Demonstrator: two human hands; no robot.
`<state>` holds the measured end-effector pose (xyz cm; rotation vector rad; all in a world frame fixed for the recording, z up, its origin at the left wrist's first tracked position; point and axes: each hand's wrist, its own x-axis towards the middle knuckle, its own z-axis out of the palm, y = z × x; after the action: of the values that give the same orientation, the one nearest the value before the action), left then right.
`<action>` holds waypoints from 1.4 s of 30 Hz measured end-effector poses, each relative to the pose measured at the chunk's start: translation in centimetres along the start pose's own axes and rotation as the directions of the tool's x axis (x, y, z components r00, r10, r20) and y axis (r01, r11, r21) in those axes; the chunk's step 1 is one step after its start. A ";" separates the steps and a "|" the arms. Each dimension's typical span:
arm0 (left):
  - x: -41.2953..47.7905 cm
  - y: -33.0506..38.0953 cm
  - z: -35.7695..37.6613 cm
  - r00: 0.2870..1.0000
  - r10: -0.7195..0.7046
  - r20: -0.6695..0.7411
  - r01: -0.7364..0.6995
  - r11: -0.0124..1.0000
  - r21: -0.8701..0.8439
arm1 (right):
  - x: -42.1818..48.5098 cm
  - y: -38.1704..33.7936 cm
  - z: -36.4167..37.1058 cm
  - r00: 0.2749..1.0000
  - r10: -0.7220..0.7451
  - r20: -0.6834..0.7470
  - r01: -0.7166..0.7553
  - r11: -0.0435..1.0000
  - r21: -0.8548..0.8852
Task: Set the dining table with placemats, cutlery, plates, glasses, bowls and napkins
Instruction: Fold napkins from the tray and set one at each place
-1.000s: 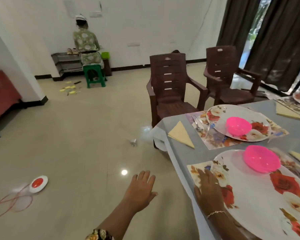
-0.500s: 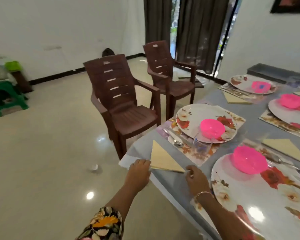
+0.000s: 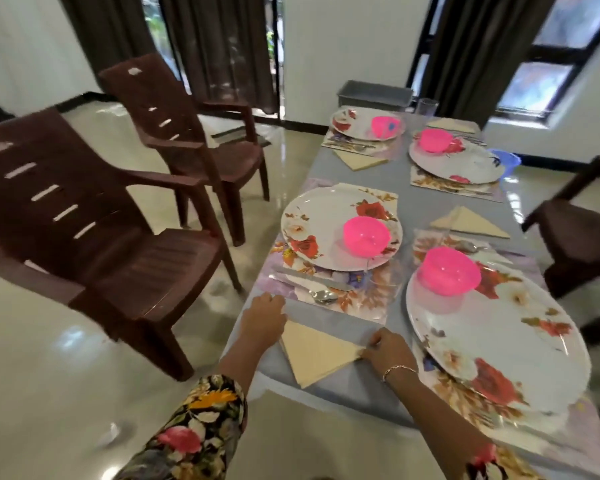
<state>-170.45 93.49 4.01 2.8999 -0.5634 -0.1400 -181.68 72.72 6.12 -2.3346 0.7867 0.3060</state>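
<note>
A cream folded napkin (image 3: 317, 351) lies on the grey tablecloth (image 3: 340, 320) at the table's near corner. My left hand (image 3: 262, 320) rests on its left corner by the table edge. My right hand (image 3: 388, 351) pinches its right tip. Just beyond lies a floral placemat (image 3: 364, 303) with a spoon (image 3: 322, 296), a knife, a clear glass (image 3: 385, 277) and a flowered plate (image 3: 322, 230) carrying a pink bowl (image 3: 366, 235). To the right, a second large plate (image 3: 499, 344) carries another pink bowl (image 3: 449, 270).
Two more place settings with plates, pink bowls and napkins fill the table's far end, near a grey tray (image 3: 374, 95) and a glass (image 3: 426, 107). Two brown plastic chairs (image 3: 101, 237) stand left of the table. Another chair (image 3: 575, 237) stands right.
The view has swung from the floor and chairs onto the table. Both hands came off the near plate's side onto the cream napkin, and now hold its two corners.
</note>
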 end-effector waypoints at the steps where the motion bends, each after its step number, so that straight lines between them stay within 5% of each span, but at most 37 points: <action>1: 0.6 -0.2 0.1 1.000 0.010 0.021 -0.011 1.000 0.024 | -0.1 -0.1 0.0 1.000 0.006 -0.002 -0.006 1.000 -0.019; 8: 2.5 -1.4 -0.1 0.985 0.114 0.129 -0.124 0.990 0.070 | -0.3 -0.4 0.2 0.997 0.048 -0.066 -0.048 0.999 -0.010; 15: 2.6 -1.9 -0.9 0.986 0.062 0.157 -0.042 0.991 -0.128 | 0.5 -1.3 0.4 0.991 0.090 -0.103 -0.083 0.994 0.065; 21: 3.8 -1.6 -1.4 0.995 0.049 0.082 -0.030 0.976 -0.216 | 1.9 -2.0 0.3 0.977 0.120 -0.175 -0.105 0.990 0.093; 25: 4.3 -1.6 -1.3 0.997 0.065 0.046 -0.057 0.985 -0.160 | 2.5 -2.3 0.4 0.973 0.130 -0.189 -0.108 0.987 0.120; 28: 3.7 -1.5 -1.5 0.987 0.098 -0.125 -0.102 0.995 -0.020 | 2.4 -1.8 0.6 0.964 0.114 -0.238 -0.071 0.980 0.183; 31: 2.1 -0.9 -1.1 0.929 0.271 -0.252 -0.260 0.963 0.078 | 1.4 -1.3 1.7 0.927 -0.012 -0.375 0.034 0.998 0.053; 36: -0.9 0.2 1.4 0.934 0.330 -0.135 -0.333 0.943 0.002 | -0.1 -0.7 4.4 0.782 -0.490 -0.386 0.374 0.863 -0.339; 39: -1.7 0.3 2.0 0.934 0.322 -0.157 -0.322 0.946 0.027 | -0.9 0.0 5.2 0.782 -0.563 -0.267 0.378 0.769 -0.515; 42: -2.4 0.2 2.0 0.929 0.326 -0.175 -0.329 0.944 0.012 | -1.7 0.6 5.3 0.784 -0.560 -0.267 0.375 0.771 -0.515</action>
<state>-173.00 93.85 2.22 2.7140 -0.9935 0.1536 -183.42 76.57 2.40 -2.9838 0.2701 -0.2806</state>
